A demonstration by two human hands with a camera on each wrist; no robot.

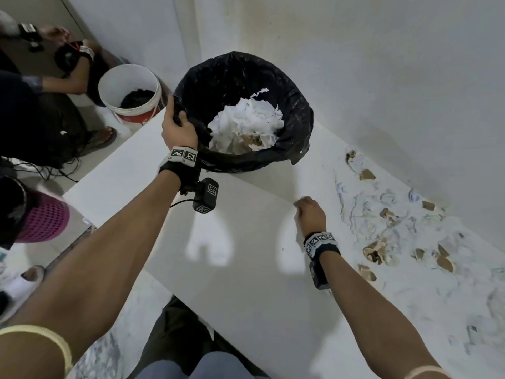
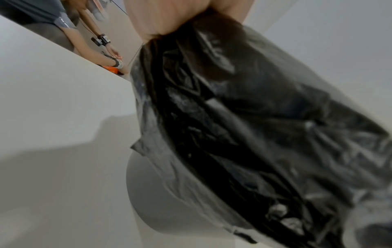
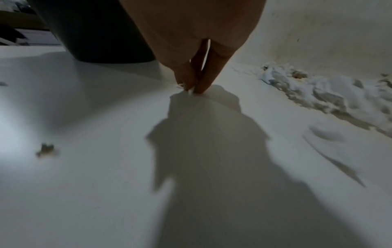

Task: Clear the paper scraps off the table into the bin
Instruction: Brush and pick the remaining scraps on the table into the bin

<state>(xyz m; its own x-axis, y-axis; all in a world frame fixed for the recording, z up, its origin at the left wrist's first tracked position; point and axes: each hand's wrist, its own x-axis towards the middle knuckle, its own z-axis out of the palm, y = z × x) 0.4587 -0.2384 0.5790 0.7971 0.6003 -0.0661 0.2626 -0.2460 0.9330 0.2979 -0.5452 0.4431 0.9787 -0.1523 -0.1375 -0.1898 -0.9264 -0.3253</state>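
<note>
A bin lined with a black bag (image 1: 297, 110) stands on the white table (image 1: 246, 255), part full of torn white paper (image 1: 246, 124). My left hand (image 1: 177, 127) grips the bag's rim on the near left side; the left wrist view shows the bag (image 2: 233, 117) bunched under that hand (image 2: 169, 16). My right hand (image 1: 308, 212) is down on the table in front of the bin. Its fingertips (image 3: 203, 87) pinch together on what looks like a small white scrap. White and brown paper scraps (image 1: 396, 222) (image 3: 328, 95) lie spread along the wall to the right.
A lone brown scrap (image 3: 45, 150) lies on the table to the left of my right hand. A white wall (image 1: 382, 64) backs the table. Off the table's left edge are a white bucket (image 1: 128, 91), a pink basket (image 1: 41, 217) and another person's arms (image 1: 68, 67).
</note>
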